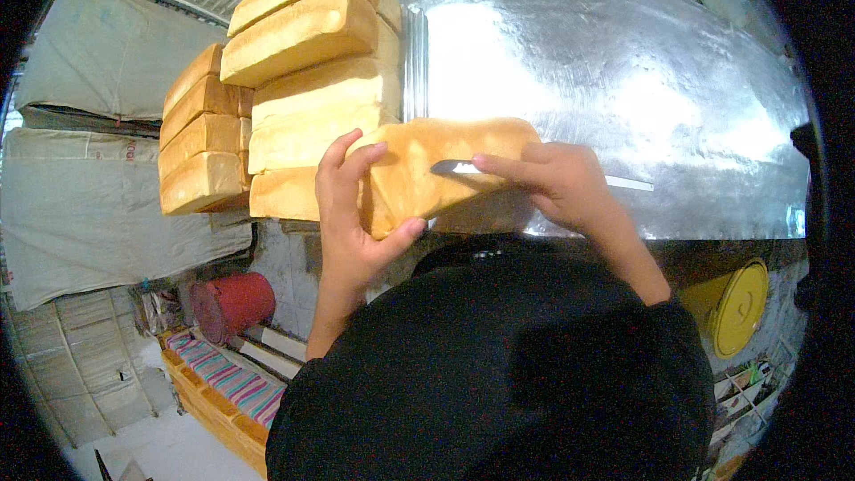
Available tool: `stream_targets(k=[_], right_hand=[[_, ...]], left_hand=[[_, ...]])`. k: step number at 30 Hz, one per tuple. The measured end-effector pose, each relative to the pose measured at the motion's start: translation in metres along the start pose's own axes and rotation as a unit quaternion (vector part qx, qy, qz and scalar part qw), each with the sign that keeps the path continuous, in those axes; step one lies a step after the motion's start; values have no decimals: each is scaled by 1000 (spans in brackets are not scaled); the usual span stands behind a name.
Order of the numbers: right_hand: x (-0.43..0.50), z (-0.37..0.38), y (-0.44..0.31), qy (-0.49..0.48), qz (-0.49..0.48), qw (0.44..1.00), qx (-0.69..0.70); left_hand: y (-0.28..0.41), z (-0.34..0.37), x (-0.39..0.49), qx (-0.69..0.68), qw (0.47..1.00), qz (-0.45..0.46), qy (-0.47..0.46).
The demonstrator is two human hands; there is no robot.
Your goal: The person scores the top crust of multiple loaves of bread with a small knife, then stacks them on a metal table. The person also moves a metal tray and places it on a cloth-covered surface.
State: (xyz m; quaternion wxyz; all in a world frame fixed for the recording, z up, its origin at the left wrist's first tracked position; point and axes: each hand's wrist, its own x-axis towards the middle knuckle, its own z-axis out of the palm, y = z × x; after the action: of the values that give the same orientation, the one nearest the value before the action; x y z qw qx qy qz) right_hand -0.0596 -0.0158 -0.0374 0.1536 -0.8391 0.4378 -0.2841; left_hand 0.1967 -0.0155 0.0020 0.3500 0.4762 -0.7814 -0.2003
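Observation:
My left hand is spread around the left end of a golden bread loaf, with the thumb at its near edge and the fingers on its face. In my right hand is a thin knife, the index finger laid along it. The knife's pointed dark end lies over the loaf's face, and its pale other end sticks out to the right past my hand. Whether the blade touches the crust I cannot tell. To the left, more bread loaves are stacked in rows, close to my left hand.
A shiny metal-topped table extends right, with ridged metal strips beside the stack. Grey cloth covers hang at left. Below are a red bucket, a wooden bench with striped cloth and a yellow lidded bin.

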Motion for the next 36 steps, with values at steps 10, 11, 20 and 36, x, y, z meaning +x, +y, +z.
stream_targets(k=[10,11,20,36], right_hand=[[-4,2,3,-7,-28,1000,-6],[-5,2,3,-6,-29,1000,0],[-6,8,2,19,-29,997,73],[-10,11,-3,6,-18,998,58]], left_hand=[[1,3,-4,3,1000,16,17],[1,3,-5,3,1000,17,17],[4,3,-9,-1,1000,14,19],[3,0,-15,4,1000,13,14]])
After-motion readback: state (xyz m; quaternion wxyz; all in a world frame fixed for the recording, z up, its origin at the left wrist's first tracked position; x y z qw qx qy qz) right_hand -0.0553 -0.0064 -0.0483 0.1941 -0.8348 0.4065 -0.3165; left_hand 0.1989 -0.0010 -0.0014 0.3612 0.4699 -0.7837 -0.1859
